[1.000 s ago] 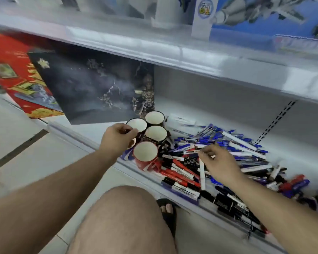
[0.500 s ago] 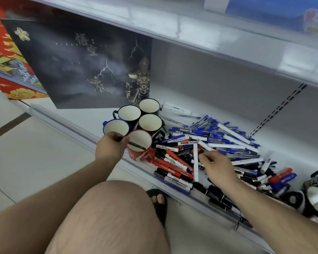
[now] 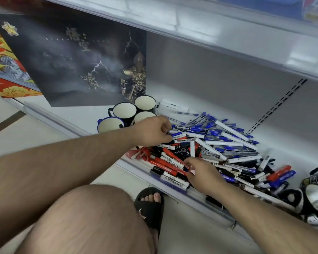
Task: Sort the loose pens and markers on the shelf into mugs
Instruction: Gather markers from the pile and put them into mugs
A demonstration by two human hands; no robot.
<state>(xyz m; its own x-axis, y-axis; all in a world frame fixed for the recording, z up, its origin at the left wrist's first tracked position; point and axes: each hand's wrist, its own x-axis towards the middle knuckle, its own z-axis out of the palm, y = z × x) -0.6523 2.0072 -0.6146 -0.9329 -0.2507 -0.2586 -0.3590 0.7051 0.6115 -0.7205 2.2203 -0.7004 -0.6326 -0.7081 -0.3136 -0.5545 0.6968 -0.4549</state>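
Where half a second ago the left hand point(image 3: 152, 132) sat at the rim of the red mug point(image 3: 136, 154), it has now crossed to the right, over that mug, and reached the near-left edge of the pile of pens and markers point(image 3: 209, 143). Its forearm covers most of the red mug, so only a strip of the red wall and handle shows below the wrist. The fingers are curled down, their tips closing on a blue-capped marker point(image 3: 177, 133) at the top of the heap; the grip looks like a pinch, though the fingertips are partly hidden by the knuckles.

The right hand point(image 3: 200, 174) has slid toward the shelf's front edge and now lies low over the red markers point(image 3: 165, 160) — thumb and forefinger are drawn together on the end of one red marker, the other fingers folded under the palm. Its arm runs in from the lower right.

The pile is spread across the lower shelf point(image 3: 200, 92): blue pens at the back and right, white-barrelled ones across the middle, red and black markers at the front. To its left stand the mugs in a tight cluster — the blue-rimmed mug point(image 3: 109, 124) nearest the shelf front, three dark mugs point(image 3: 124, 110) behind it, all showing pale insides. A dark picture box point(image 3: 72, 61) leans behind the mugs. A bare knee point(image 3: 92, 220) and a black sandal point(image 3: 151, 206) fill the foreground.
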